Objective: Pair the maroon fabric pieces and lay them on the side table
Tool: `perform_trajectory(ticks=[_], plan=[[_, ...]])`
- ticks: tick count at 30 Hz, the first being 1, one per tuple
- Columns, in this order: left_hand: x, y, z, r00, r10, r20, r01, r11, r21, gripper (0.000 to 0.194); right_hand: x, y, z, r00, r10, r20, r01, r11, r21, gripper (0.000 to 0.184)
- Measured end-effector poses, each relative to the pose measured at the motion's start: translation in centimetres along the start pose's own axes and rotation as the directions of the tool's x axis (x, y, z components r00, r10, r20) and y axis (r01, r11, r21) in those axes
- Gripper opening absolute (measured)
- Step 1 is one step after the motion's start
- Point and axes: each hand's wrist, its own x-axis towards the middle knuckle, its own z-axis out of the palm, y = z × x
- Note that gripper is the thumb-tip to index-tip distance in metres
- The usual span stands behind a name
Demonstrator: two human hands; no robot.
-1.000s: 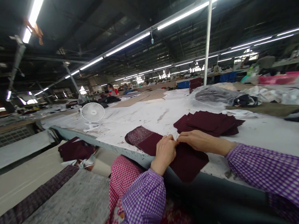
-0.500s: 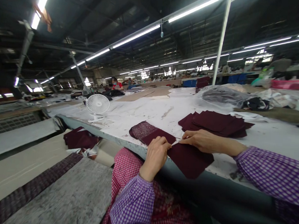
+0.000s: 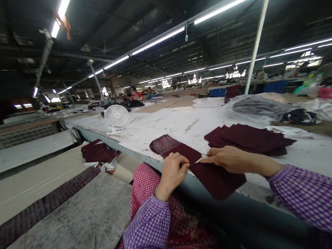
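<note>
Two maroon fabric pieces lie end to end at the near edge of the white table. The right one is a plain fabric panel (image 3: pixel 221 183) that hangs over the edge. On the left, the other fabric piece (image 3: pixel 168 145) has a speckled greyish part. My left hand (image 3: pixel 171 174) is closed in a pinch at the panel's upper left corner. The fingers of my right hand (image 3: pixel 227 158) are pinched together along the panel's upper edge. A thin dark sliver shows by its fingertips; I cannot tell what it is. Behind my right hand is a stack of maroon panels (image 3: pixel 253 137).
A small white fan (image 3: pixel 116 115) stands on the table (image 3: pixel 180 121) to the left. Clear plastic sheeting (image 3: pixel 255 108) lies at the back right, near a pole (image 3: pixel 256 47). More maroon cloth (image 3: pixel 100 151) lies lower left. A person in red (image 3: pixel 136 94) is far back.
The view has turned slightly left, so the scene sits farther right. My hands are a little farther apart, and my left hand has shifted left relative to the panel.
</note>
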Motion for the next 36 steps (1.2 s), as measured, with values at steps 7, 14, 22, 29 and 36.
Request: perform_trajectory(ticks=[7,14,22,29,36], plan=[[-0.3,0.1,0.4,0.998,0.052,0.017,-0.054,0.994,0.099,0.012,-0.4,2.3,1.0,0.977,0.191,-0.092,-0.176,0.973,0.150,0.034],[-0.6,0.6,0.1,0.989,0.138,0.048,-0.146,0.952,0.268,0.015,1.4,-1.4,0.5,0.973,0.083,-0.216,0.000,0.934,0.356,0.040],[-1.0,0.2,0.2,0.948,0.316,0.047,-0.311,0.877,0.368,0.024,1.5,-2.1,0.8,0.995,-0.016,-0.094,0.044,0.953,0.299,0.047],[-0.7,-1.2,-0.6,0.980,0.201,0.017,-0.199,0.978,-0.063,0.021,1.5,-2.6,0.1,0.997,-0.030,-0.070,0.046,0.971,0.235,0.061],[-0.6,-1.0,-0.7,0.994,0.104,-0.019,-0.105,0.985,-0.135,0.007,1.8,-2.2,0.4,0.996,-0.050,-0.069,0.064,0.973,0.221,0.063]])
